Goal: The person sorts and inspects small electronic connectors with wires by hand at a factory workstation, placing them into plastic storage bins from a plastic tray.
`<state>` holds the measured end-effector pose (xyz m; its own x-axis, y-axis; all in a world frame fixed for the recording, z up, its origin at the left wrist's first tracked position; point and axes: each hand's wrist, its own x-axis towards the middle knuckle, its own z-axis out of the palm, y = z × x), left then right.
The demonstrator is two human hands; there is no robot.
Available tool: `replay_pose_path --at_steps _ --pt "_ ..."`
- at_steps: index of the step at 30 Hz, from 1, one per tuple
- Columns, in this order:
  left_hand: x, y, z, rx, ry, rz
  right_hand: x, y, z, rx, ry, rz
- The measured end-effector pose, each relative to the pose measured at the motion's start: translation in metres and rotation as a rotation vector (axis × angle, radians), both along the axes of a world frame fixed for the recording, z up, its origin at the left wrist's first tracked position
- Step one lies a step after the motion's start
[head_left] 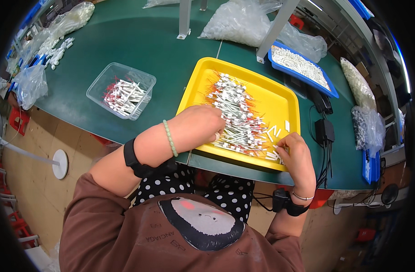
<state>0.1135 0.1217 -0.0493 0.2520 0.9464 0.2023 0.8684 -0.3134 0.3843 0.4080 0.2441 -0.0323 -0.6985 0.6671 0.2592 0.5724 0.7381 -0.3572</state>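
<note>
Left hand: grip curled inward, fingers bent over the left side of the heap of white wired pieces; whether anything is held cannot be told. Right hand: thumb and forefinger brought close together above the near right corner, beside loose white tubes; contents of this grip cannot be told. Heap and tubes lie in a yellow tray on the green bench. Left of it stands a clear box of similar pieces; beyond, right, a blue tray.

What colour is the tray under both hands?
The tray is yellow; the head view shows it best.
</note>
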Motion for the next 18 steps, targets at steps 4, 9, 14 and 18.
replay_pose_path --at_steps 4,9,14,18 --pt "-0.005 0.001 -0.002 0.011 0.076 -0.012 0.0 0.001 0.004 0.0 -0.058 0.005" --pt "-0.019 -0.014 0.006 0.126 0.09 0.032 0.001 0.004 0.004 -0.025 -0.068 0.006" --pt "-0.032 -0.022 0.02 -0.047 -0.075 0.103 -0.002 0.001 0.009 -0.159 -0.069 -0.06" --pt "-0.031 -0.025 0.019 -0.025 -0.075 0.061 -0.001 0.002 0.005 -0.192 -0.046 -0.103"
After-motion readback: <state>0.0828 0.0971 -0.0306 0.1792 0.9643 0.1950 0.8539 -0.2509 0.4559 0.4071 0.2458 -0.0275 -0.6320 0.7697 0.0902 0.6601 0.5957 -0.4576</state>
